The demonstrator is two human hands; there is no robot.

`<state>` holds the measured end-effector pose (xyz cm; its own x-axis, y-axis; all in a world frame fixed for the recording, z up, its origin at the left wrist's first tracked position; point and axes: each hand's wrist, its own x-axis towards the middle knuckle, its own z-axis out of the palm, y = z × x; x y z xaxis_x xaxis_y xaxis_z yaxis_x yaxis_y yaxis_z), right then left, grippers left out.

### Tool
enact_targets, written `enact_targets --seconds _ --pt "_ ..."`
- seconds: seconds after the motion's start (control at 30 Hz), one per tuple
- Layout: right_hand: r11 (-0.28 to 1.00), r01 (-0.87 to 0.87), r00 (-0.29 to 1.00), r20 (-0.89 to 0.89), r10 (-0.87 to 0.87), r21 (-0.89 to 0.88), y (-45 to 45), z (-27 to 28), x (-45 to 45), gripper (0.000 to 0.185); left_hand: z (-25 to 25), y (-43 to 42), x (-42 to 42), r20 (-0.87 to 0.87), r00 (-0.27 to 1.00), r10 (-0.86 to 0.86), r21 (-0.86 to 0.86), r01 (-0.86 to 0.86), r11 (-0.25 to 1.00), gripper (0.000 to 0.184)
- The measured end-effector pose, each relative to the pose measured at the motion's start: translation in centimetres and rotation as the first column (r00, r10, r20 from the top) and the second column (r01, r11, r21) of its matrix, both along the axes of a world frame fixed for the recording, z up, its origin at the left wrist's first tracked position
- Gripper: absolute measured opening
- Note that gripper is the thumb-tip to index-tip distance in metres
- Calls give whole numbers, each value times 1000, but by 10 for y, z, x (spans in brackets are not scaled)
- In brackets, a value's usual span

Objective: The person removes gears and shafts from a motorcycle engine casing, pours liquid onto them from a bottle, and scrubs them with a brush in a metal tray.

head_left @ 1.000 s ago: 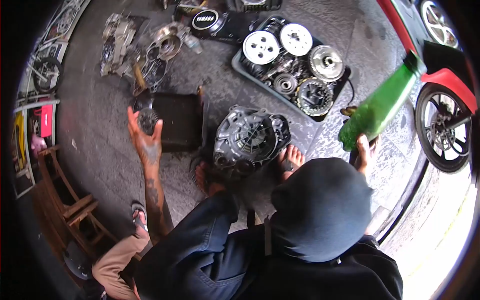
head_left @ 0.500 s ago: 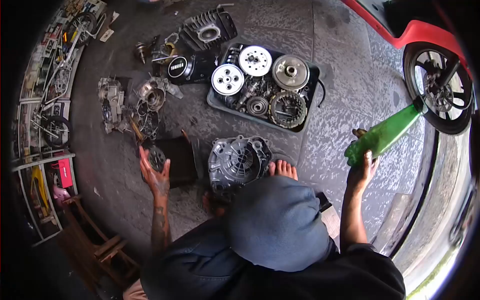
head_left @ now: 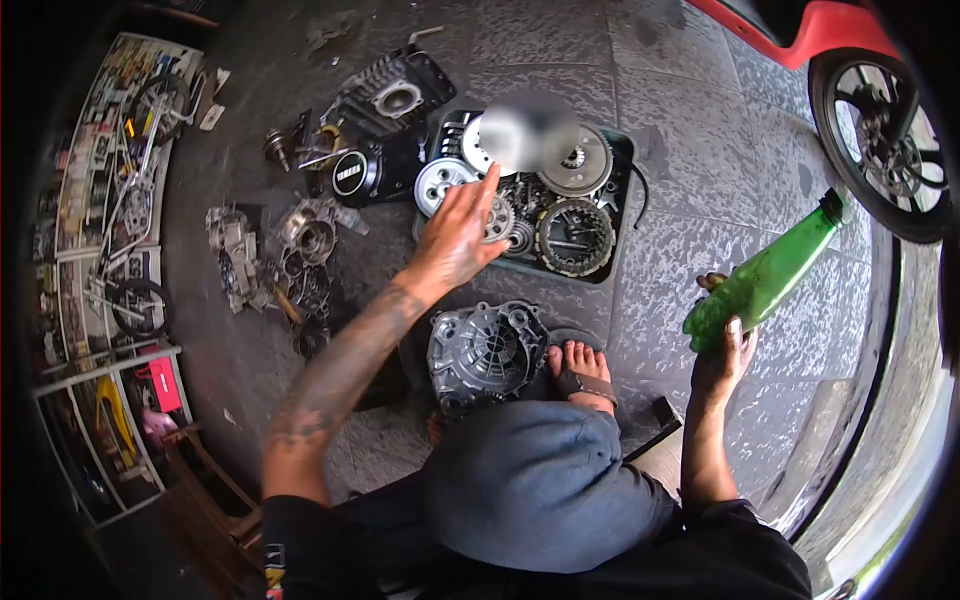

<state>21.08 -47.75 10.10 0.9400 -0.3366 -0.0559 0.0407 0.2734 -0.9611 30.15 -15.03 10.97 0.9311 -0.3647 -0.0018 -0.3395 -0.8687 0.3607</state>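
Observation:
My left hand reaches over the near left side of a tray of engine parts. Its index finger points forward and the thumb stands apart, with nothing visibly held. Beneath its fingers lies a pale round plate with holes, partly covered. A toothed clutch basket and a large gear sit on the tray's right side. On the right, my right hand grips the base of a green plastic bottle, tilted with its dark neck up and to the right.
An engine cover lies on the floor by my foot. Left of the tray are a black Yamaha cover, a finned cylinder and dirty casings. A motorcycle wheel stands at right, a rack at left.
My left hand has moved from beside the dark box-shaped thing on the left, forward and right to over the tray. The bottle stays in my right hand, slightly lower. The view has shifted.

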Motion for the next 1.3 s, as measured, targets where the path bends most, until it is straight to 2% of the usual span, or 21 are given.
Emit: enact_targets --seconds 0.03,0.07,0.13,0.17,0.2,0.27,0.33,0.47,0.5,0.57,0.73,0.8,0.93,1.03,1.1,1.13,1.17,1.2,1.23,1.27,1.3 --pt "999 -42 999 8 42 -15 -6 -7 -4 67 -24 -5 10 65 998 -20 -28 22 999 112" --pt "999 -34 999 5 34 -23 -8 -10 -7 67 -32 -16 17 -10 998 64 -9 -64 998 111" --pt "999 -27 999 -34 26 -33 -11 -12 -11 68 -59 -23 28 40 996 76 -68 -73 995 110" --pt "999 -26 998 -62 25 -23 -13 -14 -12 70 -67 -26 31 -38 992 122 -31 -123 992 110" --pt "999 -24 998 -59 23 -27 -12 -11 -11 70 -77 -29 34 -35 990 135 -5 -135 991 112" --pt "999 -46 997 -60 46 8 -8 -6 -9 70 -89 -33 36 71 991 112 -16 -112 994 114" --pt "1000 -3 996 -84 2 -10 -9 -15 -12 70 -96 -35 35 -3 993 118 -18 -118 993 114" --pt "1000 -4 995 -97 4 -1 -8 -20 -14 70 -92 -39 32 7 990 142 13 -142 990 109" --pt "999 -34 992 -121 37 22 -7 -18 -14 69 -89 -38 28 77 988 135 40 -138 990 104" --pt "997 -66 990 -123 72 49 -4 -13 -11 68 -75 -40 21 184 973 137 60 -150 987 93" --pt "985 -89 979 -172 114 147 -6 -10 -14 70 -31 -16 -12 198 968 156 115 -181 977 87" --pt "980 -170 976 -122 182 103 -9 -11 -12 70 -5 10 -32 215 972 98 141 -130 981 85" --pt "960 -275 961 -27 274 -47 -8 -22 -8 64 58 58 -79 188 978 90 275 -141 951 74" --pt "945 -320 946 27 322 -72 -5 -42 -4 55 93 87 -115 146 979 142 334 -184 924 61" --pt "909 -382 924 -63 377 -168 2 -56 -5 43 110 94 -133 127 980 154 351 -189 917 49" --pt "861 -415 910 -114 399 -294 15 -75 -12 40 117 90 -144 123 975 187 342 -218 914 49" --pt "690 -466 882 -226 414 -554 35 -103 -26 37 123 86 -150 40 975 218 289 -220 932 47" --pt "194 -470 858 -395 327 -861 95 -164 -76 36 125 83 -156 -44 972 233 231 -217 948 45" --pt "-275 -437 839 -499 217 -856 122 -209 -109 36 122 81 -161 -126 965 231 181 -207 961 41" --pt "134 -451 867 -398 300 -882 96 -165 -75 36 114 80 -169 -187 960 208 100 -192 976 40" --pt "661 -454 885 -216 412 -597 52 -94 -28 38 103 77 -177 -263 946 189 71 -176 982 42"
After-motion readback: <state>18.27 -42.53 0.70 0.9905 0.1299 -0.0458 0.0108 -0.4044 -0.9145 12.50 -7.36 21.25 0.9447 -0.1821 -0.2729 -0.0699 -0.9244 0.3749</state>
